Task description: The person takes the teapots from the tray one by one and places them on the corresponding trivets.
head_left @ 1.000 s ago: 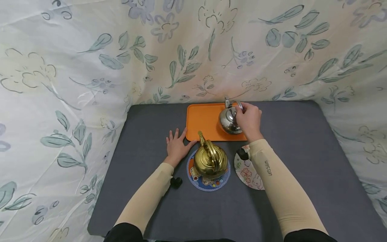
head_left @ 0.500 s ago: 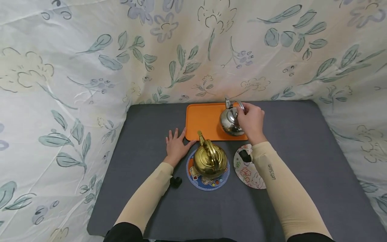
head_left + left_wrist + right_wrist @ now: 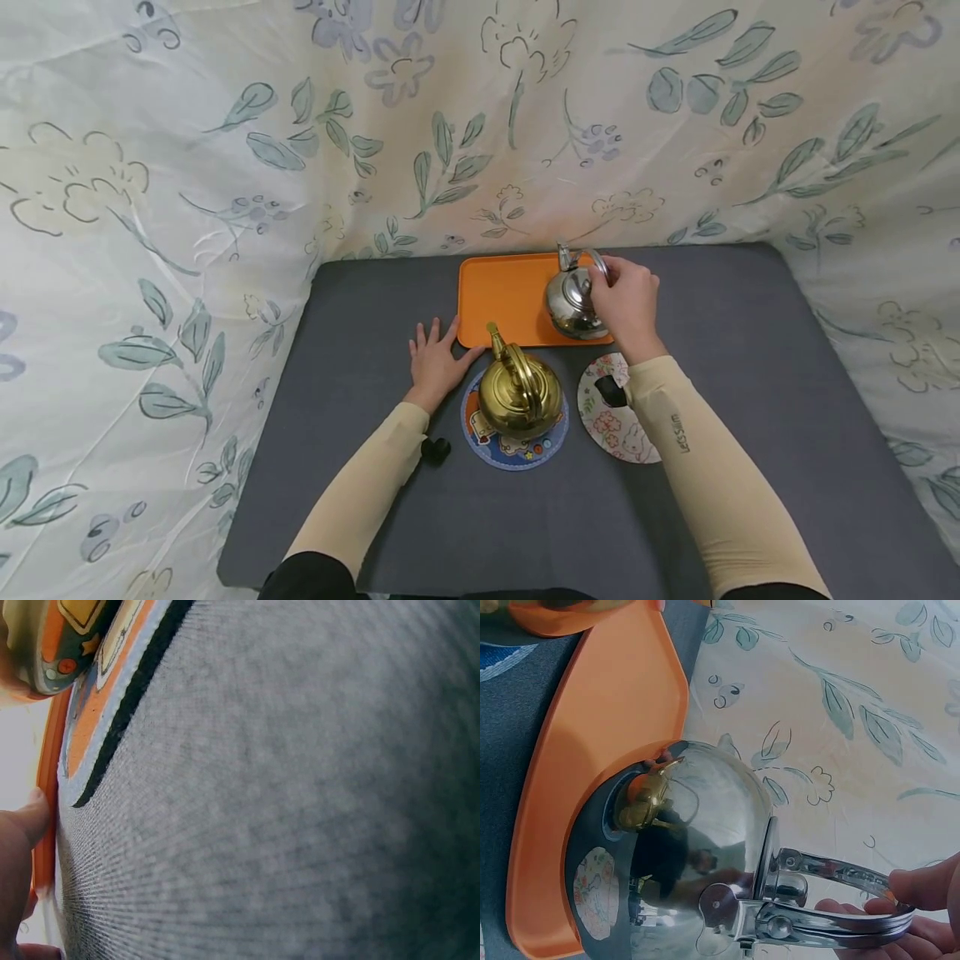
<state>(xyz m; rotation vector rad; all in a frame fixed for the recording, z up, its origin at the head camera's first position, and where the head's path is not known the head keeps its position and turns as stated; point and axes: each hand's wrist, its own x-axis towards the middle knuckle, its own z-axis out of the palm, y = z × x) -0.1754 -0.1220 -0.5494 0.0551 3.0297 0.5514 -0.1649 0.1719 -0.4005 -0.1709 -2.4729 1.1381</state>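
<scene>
My right hand (image 3: pixel 628 307) grips the arched handle (image 3: pixel 847 900) of a shiny silver kettle (image 3: pixel 572 302). The kettle is at the right end of an orange tray (image 3: pixel 498 292), its spout pointing away from me. My left hand (image 3: pixel 435 365) lies with fingers spread on the table at the tray's near left corner; in the left wrist view its fingertips are right at the tray's orange edge (image 3: pixel 46 855). Just right of that hand, a gold kettle (image 3: pixel 517 398) sits on a round blue patterned mat (image 3: pixel 510 458), its handle upright and nobody holding it.
A round pink-and-white mat (image 3: pixel 611 429) lies right of the gold kettle, partly covered by my right sleeve. The grey table (image 3: pixel 360 300) meets a flower-printed cloth (image 3: pixel 315 192) at the back and sides.
The right hand and silver kettle have shifted very slightly right within the first half second, then stayed about put. The left hand keeps its place. The head view has tilted a little.
</scene>
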